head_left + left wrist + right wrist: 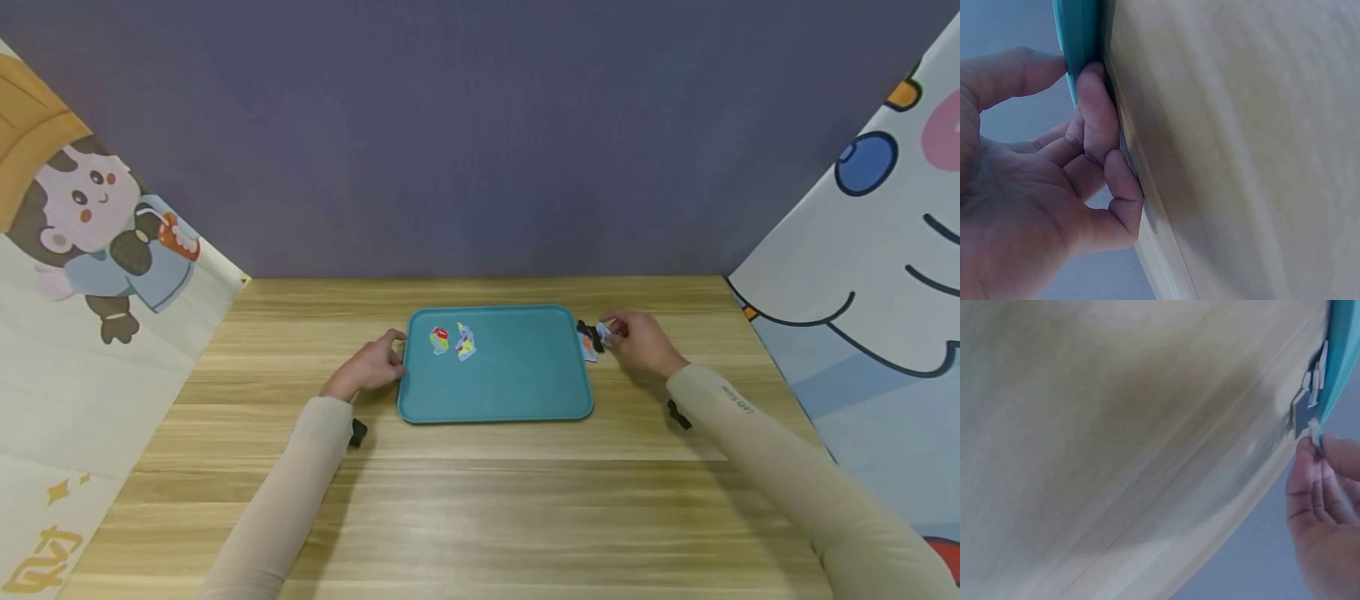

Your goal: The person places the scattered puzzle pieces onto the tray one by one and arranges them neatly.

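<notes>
A teal tray (525, 371) lies on the wooden table, with two small irregular printed puzzle pieces on its left part: a red and yellow-green one (439, 340) and a lilac and yellow one (466, 342). At the tray's left edge, my left hand (370, 365) holds the rim between thumb and curled fingers. Just beyond the right edge, my right hand (639, 342) pinches a small pale-blue puzzle piece (1315, 435) between thumb and fingertips. Several more pieces (589, 353), some dark-faced, lie bunched against that edge, partly overlapping.
A dark strap-like item (678, 414) shows beneath the right forearm, and a black item (357, 432) beside the left wrist. Behind the table (480, 500) rises a plain dark wall (480, 150); printed cartoon panels stand at left (112, 358) and right (825, 275).
</notes>
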### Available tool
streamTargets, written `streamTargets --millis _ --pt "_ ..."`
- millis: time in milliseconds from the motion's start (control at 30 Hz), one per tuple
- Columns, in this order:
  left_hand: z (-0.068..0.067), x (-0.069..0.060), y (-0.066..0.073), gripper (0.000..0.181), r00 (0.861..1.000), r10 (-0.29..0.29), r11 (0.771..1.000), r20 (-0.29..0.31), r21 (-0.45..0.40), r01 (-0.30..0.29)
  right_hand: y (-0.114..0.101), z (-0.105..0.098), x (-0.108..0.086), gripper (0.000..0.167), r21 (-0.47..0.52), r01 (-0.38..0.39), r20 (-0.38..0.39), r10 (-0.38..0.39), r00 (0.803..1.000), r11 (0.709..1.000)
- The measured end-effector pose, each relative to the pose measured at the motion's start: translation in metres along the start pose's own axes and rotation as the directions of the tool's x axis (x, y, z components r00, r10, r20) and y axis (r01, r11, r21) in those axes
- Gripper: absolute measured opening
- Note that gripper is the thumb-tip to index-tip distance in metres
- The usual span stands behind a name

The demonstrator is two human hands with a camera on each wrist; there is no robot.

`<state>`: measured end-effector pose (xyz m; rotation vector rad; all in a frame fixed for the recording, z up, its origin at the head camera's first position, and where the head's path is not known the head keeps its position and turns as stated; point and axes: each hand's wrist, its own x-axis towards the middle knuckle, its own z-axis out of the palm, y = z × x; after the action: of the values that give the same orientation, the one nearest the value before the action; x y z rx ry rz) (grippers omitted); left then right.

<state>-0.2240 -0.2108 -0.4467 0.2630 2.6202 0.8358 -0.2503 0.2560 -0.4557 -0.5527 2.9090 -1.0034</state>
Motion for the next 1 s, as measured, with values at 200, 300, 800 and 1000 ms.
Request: streamTargets --millis 200,300,800,1000 --pt "0.000 0.000 0.000 0.062 1.000 0.006 1.000 -0.003 0.006 -0.006 -0.004 -0.003 0.003 0.036 -0.002 0.083 -0.005 -0.083 0.997 0.997" --pt "-0.001 0.000 0.000 0.062 1.000 0.010 1.000 -0.004 0.004 -0.010 -0.008 -0.003 0.005 0.034 -0.007 0.120 -0.019 -0.120 0.993 0.993" --pt "0.000 0.000 0.000 0.062 1.000 0.016 1.000 -0.008 0.001 -0.016 -0.037 -0.002 0.015 0.039 -0.004 0.187 -0.028 -0.187 0.982 0.982" --pt "0.000 0.001 0.000 0.063 1.000 0.020 1.000 -0.011 -0.001 -0.020 -0.045 0.001 0.022 0.044 0.000 0.203 -0.027 -0.202 0.979 0.979"
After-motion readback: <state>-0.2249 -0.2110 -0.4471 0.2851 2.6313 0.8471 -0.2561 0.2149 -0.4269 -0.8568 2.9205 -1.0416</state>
